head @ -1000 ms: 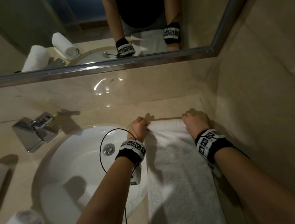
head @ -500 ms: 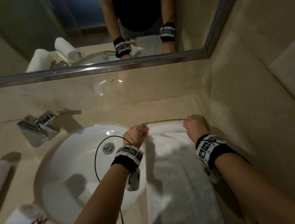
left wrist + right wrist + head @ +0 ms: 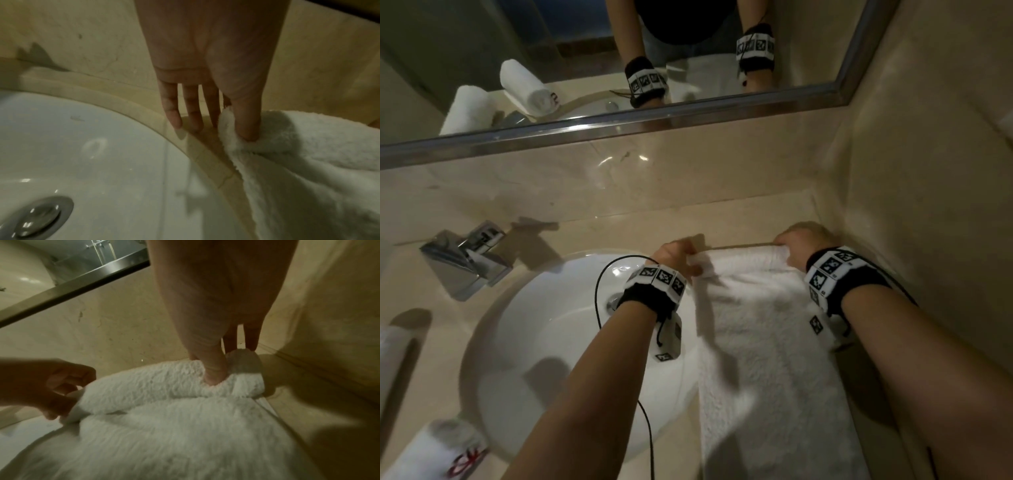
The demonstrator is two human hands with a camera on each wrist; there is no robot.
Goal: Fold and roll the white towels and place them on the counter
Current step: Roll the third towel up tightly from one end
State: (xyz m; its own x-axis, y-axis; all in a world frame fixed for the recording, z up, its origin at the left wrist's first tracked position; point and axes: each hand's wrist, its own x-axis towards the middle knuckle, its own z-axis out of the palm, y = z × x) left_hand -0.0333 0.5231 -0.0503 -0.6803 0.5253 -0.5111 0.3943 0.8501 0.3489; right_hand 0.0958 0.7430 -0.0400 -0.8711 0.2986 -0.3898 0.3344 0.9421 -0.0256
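Observation:
A white towel (image 3: 767,349) lies folded in a long strip on the beige counter (image 3: 722,219), right of the sink, with its far end turned over into a small roll (image 3: 156,382). My left hand (image 3: 678,255) pinches the roll's left end between thumb and forefinger (image 3: 246,128). My right hand (image 3: 796,245) pinches the roll's right end (image 3: 216,374), close to the side wall. The other fingers of both hands point down behind the roll. A rolled white towel (image 3: 438,452) with a red mark lies at the front left of the counter.
A round white sink (image 3: 544,342) with a metal drain (image 3: 39,217) sits left of the towel, a chrome tap (image 3: 465,257) behind it. The mirror (image 3: 585,68) shows two rolled towels. The tiled side wall (image 3: 928,205) stands tight against the towel's right edge.
The far end of the towel has been turned a little more toward me. Both hands have stayed at its two ends, and the camera has tilted slightly.

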